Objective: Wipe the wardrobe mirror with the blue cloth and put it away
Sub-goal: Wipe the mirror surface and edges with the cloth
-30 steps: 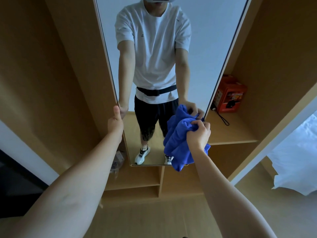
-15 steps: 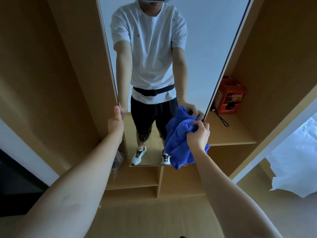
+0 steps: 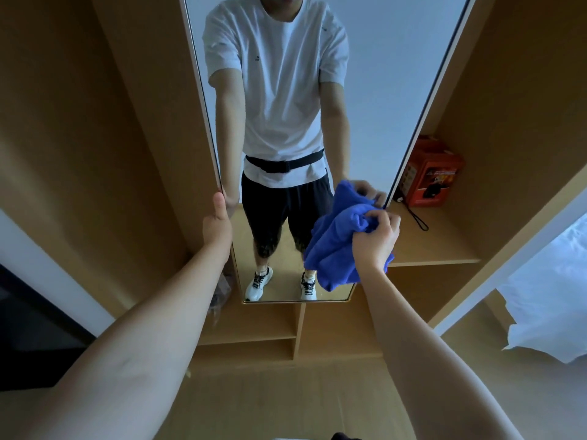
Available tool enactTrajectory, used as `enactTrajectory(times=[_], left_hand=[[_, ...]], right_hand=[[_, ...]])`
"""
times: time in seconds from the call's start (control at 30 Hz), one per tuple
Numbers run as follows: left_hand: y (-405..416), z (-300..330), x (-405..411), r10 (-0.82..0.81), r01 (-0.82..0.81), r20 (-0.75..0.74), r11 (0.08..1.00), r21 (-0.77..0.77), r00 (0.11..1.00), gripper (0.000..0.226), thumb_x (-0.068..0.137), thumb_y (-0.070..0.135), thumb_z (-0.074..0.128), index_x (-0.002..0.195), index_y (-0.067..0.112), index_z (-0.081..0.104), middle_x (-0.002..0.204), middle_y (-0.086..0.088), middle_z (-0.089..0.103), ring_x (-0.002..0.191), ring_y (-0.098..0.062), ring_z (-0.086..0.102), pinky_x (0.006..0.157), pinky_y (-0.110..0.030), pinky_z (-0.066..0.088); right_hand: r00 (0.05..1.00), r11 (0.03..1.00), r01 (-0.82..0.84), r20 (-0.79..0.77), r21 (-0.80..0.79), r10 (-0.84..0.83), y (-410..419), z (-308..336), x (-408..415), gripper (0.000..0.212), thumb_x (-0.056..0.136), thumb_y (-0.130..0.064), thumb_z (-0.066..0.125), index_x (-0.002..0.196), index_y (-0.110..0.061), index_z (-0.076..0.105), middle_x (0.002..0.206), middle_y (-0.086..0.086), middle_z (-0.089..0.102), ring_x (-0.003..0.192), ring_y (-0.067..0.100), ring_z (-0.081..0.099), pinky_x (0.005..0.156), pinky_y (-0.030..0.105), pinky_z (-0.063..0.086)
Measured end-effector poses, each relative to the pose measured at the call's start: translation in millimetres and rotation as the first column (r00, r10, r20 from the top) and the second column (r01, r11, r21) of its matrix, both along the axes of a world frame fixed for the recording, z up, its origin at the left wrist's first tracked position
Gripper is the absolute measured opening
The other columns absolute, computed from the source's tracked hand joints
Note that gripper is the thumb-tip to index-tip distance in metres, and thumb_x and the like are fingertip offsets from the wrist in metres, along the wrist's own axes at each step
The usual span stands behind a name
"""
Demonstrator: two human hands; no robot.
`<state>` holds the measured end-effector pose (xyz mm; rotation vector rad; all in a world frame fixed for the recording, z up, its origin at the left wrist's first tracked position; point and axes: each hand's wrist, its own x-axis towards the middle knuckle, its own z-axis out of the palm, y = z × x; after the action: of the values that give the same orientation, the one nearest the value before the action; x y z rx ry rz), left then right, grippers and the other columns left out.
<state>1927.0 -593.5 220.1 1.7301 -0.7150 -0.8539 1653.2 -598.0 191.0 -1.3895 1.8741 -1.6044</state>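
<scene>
A tall wardrobe mirror (image 3: 374,90) stands in front of me, framed by wooden wardrobe panels. My left hand (image 3: 217,227) grips the mirror's left edge, thumb up along the frame. My right hand (image 3: 376,239) holds a bunched blue cloth (image 3: 333,246) against the lower right part of the glass, close to the right edge. The cloth hangs down nearly to the mirror's bottom edge. The glass reflects a person in a white shirt and black shorts, with both arms reaching forward.
An orange box (image 3: 432,173) with a black cord sits on the wooden shelf (image 3: 444,246) to the right of the mirror. Lower cubby shelves (image 3: 254,328) lie beneath it. A crumpled clear bag (image 3: 222,290) sits behind the left edge. White bedding (image 3: 552,300) is at far right.
The view has tilted slightly, so the reflection sits lower. My right hand with the cloth stays at the lower right of the glass, and my left hand keeps its hold on the edge.
</scene>
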Motion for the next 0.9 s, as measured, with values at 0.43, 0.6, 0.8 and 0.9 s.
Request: enactTrajectory(times=[0.43, 0.6, 0.8, 0.9], left_hand=[[-4, -1, 2, 0.001, -0.001, -0.008, 1.000, 0.016, 1.000, 0.086, 0.089, 0.077, 0.022, 0.123, 0.005, 0.054, 0.110, -0.013, 0.062, 0.104, -0.034, 0.060, 0.086, -0.038, 0.046], [-2, -1, 4, -0.012, 0.012, 0.001, 0.998, 0.056, 1.000, 0.090, 0.086, 0.079, 0.019, 0.129, 0.008, 0.053, 0.117, -0.020, 0.063, 0.110, -0.040, 0.059, 0.081, -0.038, 0.047], [-3, 1, 6, -0.056, 0.054, 0.023, 0.996, 0.070, 0.998, 0.082, 0.091, 0.074, 0.018, 0.126, 0.009, 0.053, 0.075, 0.000, 0.049, 0.063, -0.016, 0.045, 0.054, -0.029, 0.034], [-2, -1, 7, -0.057, 0.056, 0.021, 0.997, 0.056, 0.998, 0.085, 0.091, 0.075, 0.020, 0.127, 0.006, 0.052, 0.083, -0.004, 0.053, 0.066, -0.017, 0.048, 0.056, -0.029, 0.034]], right_hand=[[0.991, 0.967, 0.008, 0.131, -0.255, 0.027, -2, 54, 14, 0.028, 0.073, 0.003, 0.058, 0.094, -0.016, 0.062, 0.109, -0.004, 0.048, 0.100, 0.015, 0.053, 0.082, 0.017, 0.046], [0.994, 0.999, -0.047, 0.098, 0.016, 0.045, 5, -8, 12, 0.027, 0.075, 0.001, 0.059, 0.091, -0.021, 0.059, 0.108, -0.006, 0.046, 0.099, 0.020, 0.055, 0.085, 0.028, 0.049], [0.988, 0.981, -0.130, 0.107, 0.146, 0.115, 15, -19, 25, 0.032, 0.075, 0.003, 0.058, 0.095, -0.022, 0.062, 0.108, -0.006, 0.047, 0.098, 0.018, 0.058, 0.089, 0.028, 0.051], [0.986, 0.991, -0.114, 0.115, -0.076, 0.122, 12, 18, 38, 0.033, 0.072, 0.006, 0.059, 0.094, -0.019, 0.063, 0.105, -0.007, 0.049, 0.096, 0.014, 0.056, 0.084, 0.016, 0.048]])
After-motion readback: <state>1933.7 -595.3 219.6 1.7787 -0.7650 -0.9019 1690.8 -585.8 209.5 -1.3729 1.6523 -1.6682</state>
